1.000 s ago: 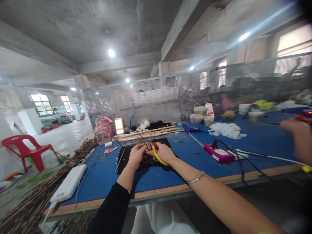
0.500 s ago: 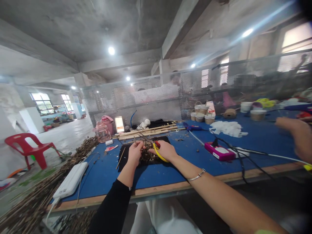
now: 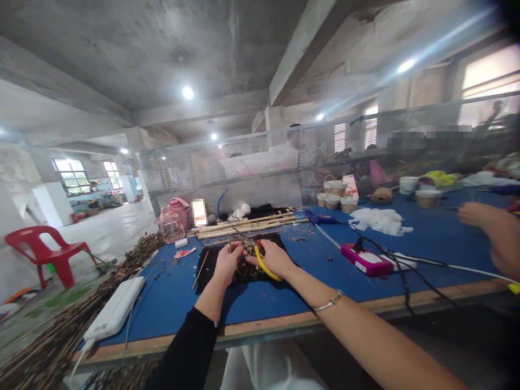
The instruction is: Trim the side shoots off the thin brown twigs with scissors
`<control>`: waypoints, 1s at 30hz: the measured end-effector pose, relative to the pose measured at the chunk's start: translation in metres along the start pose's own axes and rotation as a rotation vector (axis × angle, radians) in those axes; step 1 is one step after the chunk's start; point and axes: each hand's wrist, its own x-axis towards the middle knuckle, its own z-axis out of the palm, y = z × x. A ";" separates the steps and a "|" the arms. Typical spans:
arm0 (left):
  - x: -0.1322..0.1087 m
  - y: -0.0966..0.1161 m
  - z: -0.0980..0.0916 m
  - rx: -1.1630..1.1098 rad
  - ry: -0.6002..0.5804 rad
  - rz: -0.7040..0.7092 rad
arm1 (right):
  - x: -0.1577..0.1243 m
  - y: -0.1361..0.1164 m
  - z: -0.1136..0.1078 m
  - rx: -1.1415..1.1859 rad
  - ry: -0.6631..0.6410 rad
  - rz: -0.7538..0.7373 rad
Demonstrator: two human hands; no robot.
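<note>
My right hand (image 3: pixel 276 259) is closed around scissors (image 3: pixel 266 265) with yellow and red handles. Their blades reach left, close to the fingertips of my left hand (image 3: pixel 227 262). That hand is closed in a pinch, with what looks like a thin twig (image 3: pixel 229 239) sticking up from it. Beneath both hands, a heap of small brown plant pieces (image 3: pixel 245 270) lies on a black cloth (image 3: pixel 207 273). Part of the heap is hidden by my fingers. A loose thin stick (image 3: pixel 200 270) rests at the cloth's left side.
Pale rods (image 3: pixel 244 225) lie behind the cloth. A blue glue gun (image 3: pixel 323 218), a magenta box (image 3: pixel 365 260) with cables and white material (image 3: pixel 381 221) are to the right. A white power strip (image 3: pixel 116 309) and bundled stalks (image 3: pixel 101 287) are left. Another person's hand (image 3: pixel 477 215) is far right.
The scissor blades have come nearer to my left fingertips. My left hand keeps its pinch. The other person's hand has shifted slightly, and the whole view has moved a little.
</note>
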 end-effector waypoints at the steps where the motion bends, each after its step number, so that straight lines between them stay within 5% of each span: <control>1: -0.001 0.001 0.001 0.001 0.002 -0.002 | 0.000 -0.001 -0.001 0.004 -0.026 0.016; 30: 0.003 -0.004 -0.004 0.121 0.072 -0.059 | 0.003 0.001 0.000 -0.088 0.002 0.114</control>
